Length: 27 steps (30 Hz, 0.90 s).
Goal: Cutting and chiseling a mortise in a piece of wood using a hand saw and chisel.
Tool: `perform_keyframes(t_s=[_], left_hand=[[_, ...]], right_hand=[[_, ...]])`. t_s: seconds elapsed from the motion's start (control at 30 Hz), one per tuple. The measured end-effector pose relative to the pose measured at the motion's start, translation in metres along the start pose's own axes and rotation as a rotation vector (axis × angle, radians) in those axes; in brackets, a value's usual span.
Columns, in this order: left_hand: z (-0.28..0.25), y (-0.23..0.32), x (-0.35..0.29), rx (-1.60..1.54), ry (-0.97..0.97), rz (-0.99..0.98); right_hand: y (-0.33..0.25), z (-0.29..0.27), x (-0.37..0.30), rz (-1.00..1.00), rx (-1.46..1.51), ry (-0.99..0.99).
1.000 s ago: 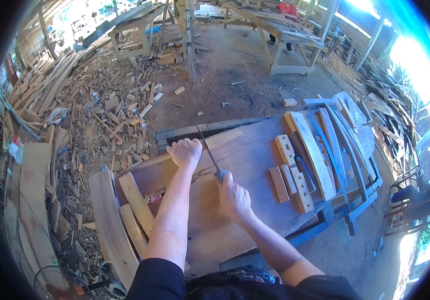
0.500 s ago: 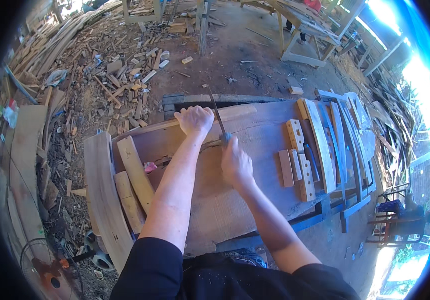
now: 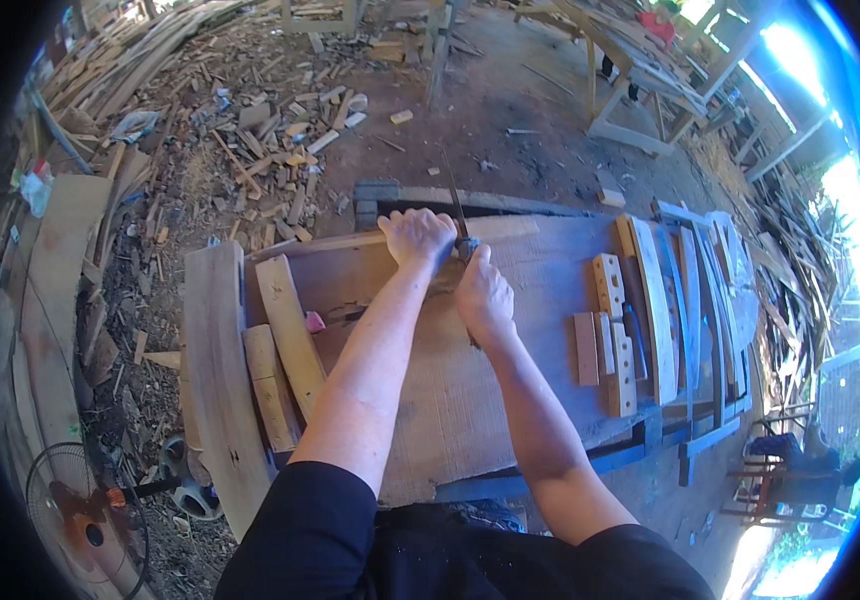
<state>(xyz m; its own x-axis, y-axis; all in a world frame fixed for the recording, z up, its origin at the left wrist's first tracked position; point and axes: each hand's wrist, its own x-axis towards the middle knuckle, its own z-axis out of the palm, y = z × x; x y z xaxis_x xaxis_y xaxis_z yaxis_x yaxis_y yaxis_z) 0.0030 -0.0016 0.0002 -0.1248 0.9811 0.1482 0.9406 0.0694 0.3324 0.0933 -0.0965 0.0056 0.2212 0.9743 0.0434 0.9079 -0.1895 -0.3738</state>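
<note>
The long thin tool is in the right hand, its fingers wrapped around the handle, the blade pointing away beyond them. Just to their left, the left hand has bent fingers at the far edge of the wide board; I cannot tell if they grip. Right of the fingers lie drilled wooden blocks; farther beyond, leftward, wood scraps cover the earthen floor.

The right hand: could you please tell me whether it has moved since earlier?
Yes, the right hand has moved forward, closer to the wide board's far edge.
</note>
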Motion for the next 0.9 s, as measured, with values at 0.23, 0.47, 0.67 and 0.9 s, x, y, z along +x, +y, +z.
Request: perform_keyframes(t_s=[0.23, 0.47, 0.67, 0.9], left_hand=[[-0.008, -0.025, -0.003, 0.015, -0.056, -0.048], [0.0, -0.006, 0.002, -0.012, -0.034, -0.023], [-0.005, -0.028, -0.003, 0.001, 0.012, -0.035], [0.002, -0.009, -0.003, -0.052, -0.014, -0.017]], right_hand=[[-0.006, -0.021, -0.07, 0.072, -0.014, -0.204], [-0.002, -0.004, -0.011, 0.018, -0.006, -0.049], [-0.009, -0.025, -0.083, 0.072, -0.076, -0.193], [-0.006, -0.005, -0.004, -0.004, -0.058, -0.061]])
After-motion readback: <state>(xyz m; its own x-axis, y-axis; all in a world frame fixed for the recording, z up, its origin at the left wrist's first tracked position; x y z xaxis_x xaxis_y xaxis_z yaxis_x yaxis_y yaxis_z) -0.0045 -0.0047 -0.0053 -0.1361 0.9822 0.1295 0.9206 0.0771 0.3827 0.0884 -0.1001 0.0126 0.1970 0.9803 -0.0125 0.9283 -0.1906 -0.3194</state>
